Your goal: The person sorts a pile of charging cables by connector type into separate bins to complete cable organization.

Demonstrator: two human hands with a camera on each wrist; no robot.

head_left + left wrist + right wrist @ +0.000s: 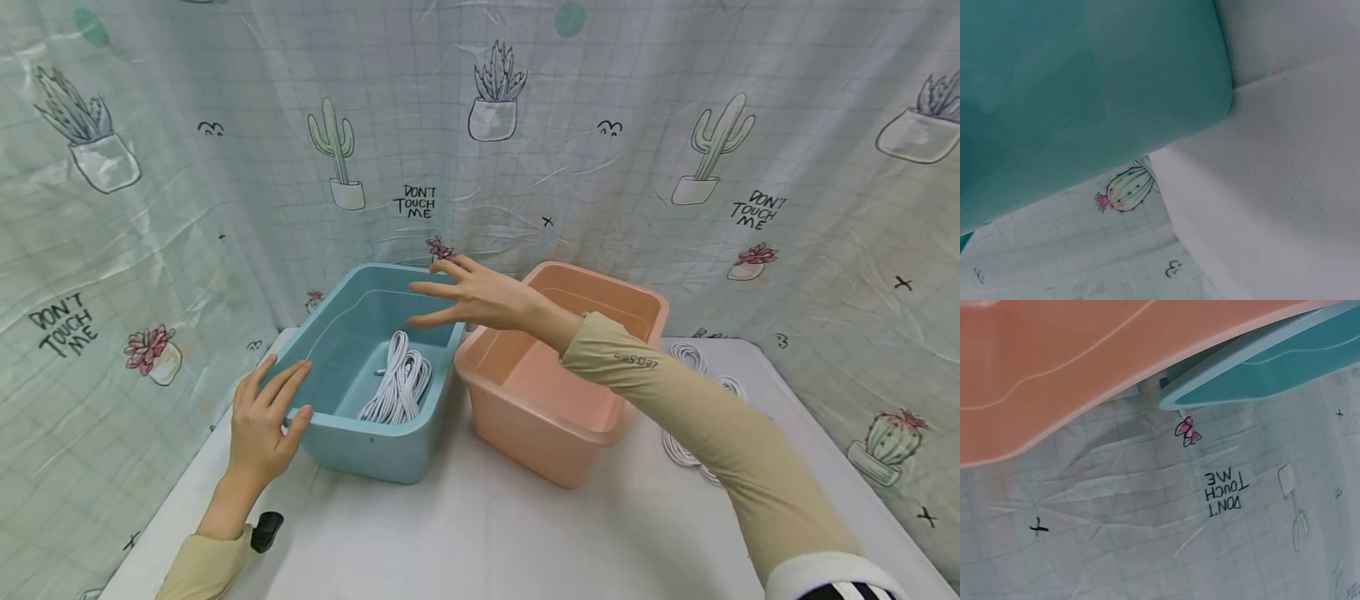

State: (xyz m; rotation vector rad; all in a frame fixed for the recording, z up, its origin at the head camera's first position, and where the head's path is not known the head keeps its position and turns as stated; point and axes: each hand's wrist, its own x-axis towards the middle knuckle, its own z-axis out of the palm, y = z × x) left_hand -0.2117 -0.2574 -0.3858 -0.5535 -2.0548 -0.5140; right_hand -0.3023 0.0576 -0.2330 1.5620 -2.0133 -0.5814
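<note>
Blue bin (420, 457): on the desk (487, 542), left of centre. Long axis runs near to far, the far end swung slightly right.

White cable bundles (402, 383): inside the blue bin, on its floor, toward the near right. Folded loops laid side by side; long axis slants from near left to far right, the rounded bends at the far end. A short plug end (380, 372) sticks out leftward from the bundle.

Left hand (262, 425): at the near left corner of the blue bin, forearm coming from the near left, fingertips pointing far and to the right. Fingers extended, thumb apart from them at the near rim; nothing gripped.

Right hand (472, 296): over the far right part of the blue bin, reaching across the orange bin (517, 425). Fingers spread and nearly straight, pointing left; nothing held. Contact with the blue rim: cannot tell.

Orange bin: just right of the blue one, turned so its near edge slopes toward the near right; far end leans right. Whether the rims touch is unclear.

Further white coils (678, 450) on the desk at right, partly hidden by the beige right sleeve (690, 417). Behind all: a cactus-print curtain (450, 167).
</note>
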